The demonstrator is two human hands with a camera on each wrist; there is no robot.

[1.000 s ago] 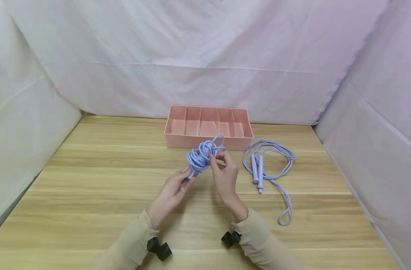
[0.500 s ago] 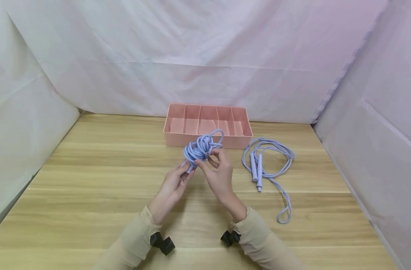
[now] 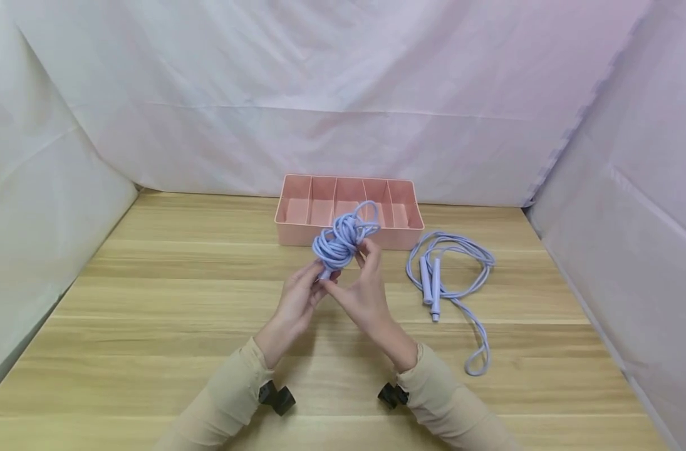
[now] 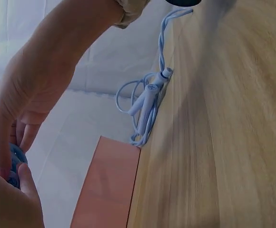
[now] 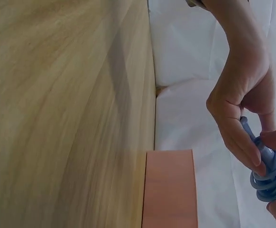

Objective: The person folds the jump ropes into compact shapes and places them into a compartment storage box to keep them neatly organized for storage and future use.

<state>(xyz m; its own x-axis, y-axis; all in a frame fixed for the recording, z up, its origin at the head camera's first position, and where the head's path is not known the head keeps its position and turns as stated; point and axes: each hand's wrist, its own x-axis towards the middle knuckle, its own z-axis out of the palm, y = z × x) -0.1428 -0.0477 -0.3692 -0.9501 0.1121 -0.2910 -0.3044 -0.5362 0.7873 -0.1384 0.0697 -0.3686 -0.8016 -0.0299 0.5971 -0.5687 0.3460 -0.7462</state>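
Note:
A light-blue jump rope (image 3: 336, 245), wound into a bundle with one loop sticking up, is held above the table in front of the box. My left hand (image 3: 295, 299) grips the bundle's lower end, where a handle tip shows between the fingers. From the right, my right hand (image 3: 369, 300) holds the bundle too, its thumb at that handle end and its fingers at the coils' right side. In the right wrist view the left hand (image 5: 242, 95) has its fingers along the wound rope (image 5: 273, 173). The left wrist view shows the right hand (image 4: 31, 90) reaching down onto the coils.
A pink box (image 3: 297, 235) with several compartments stands at the back, behind the bundle. To the right lies a second light-blue jump rope (image 3: 472, 294), loosely looped, its two handles side by side. White cloth (image 3: 343, 81) encloses the wooden table (image 3: 168, 300).
Both hands have raised the bundle slightly toward the box. My right thumb has moved from the coils down to the handle end. The box and second rope stay put.

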